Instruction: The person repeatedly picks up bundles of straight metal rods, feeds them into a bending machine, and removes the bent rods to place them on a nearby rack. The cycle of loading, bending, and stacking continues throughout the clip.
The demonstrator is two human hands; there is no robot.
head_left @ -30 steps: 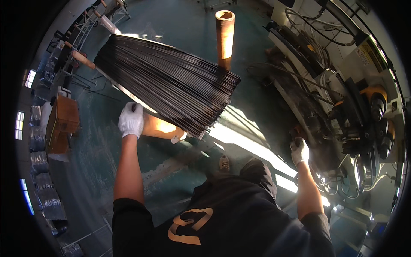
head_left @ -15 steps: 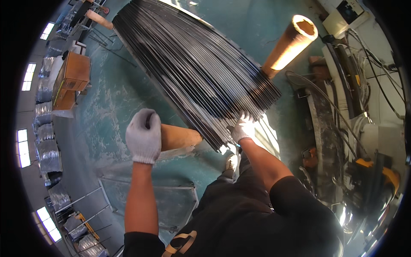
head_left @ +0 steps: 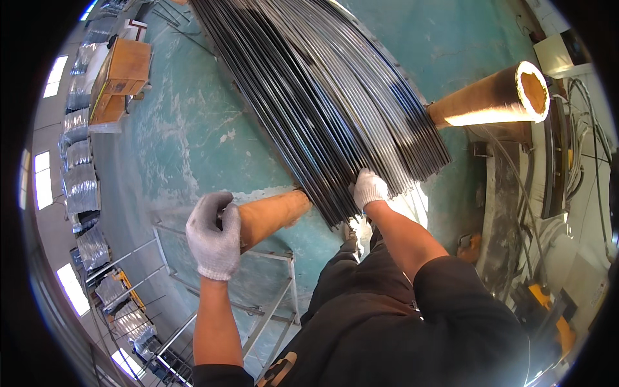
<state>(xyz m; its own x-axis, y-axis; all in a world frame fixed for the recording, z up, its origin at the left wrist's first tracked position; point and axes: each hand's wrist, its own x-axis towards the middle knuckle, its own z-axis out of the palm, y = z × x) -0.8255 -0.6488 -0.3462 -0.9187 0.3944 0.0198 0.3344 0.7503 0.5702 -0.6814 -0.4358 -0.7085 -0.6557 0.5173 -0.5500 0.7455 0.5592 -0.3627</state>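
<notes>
A wide sheaf of long thin dark metal rods (head_left: pixel 322 97) runs from the top of the view down toward me. It lies across a brown tube post (head_left: pixel 274 216) on the left and another brown tube post (head_left: pixel 496 100) on the right. My left hand (head_left: pixel 214 235), in a white knit glove, grips the near end of the left tube. My right hand (head_left: pixel 369 188), also gloved, is closed on the near ends of the rods.
The floor (head_left: pixel 187 142) is worn green concrete. A metal frame rack (head_left: pixel 271 309) stands below the left tube. A wooden crate (head_left: pixel 122 74) and wrapped silvery bundles (head_left: pixel 80 187) line the left side. Machinery with cables (head_left: pixel 567 193) fills the right.
My view has swung down and closer over the rods. My right hand came from my side to the rod ends and stays there. My left hand stays on the tube.
</notes>
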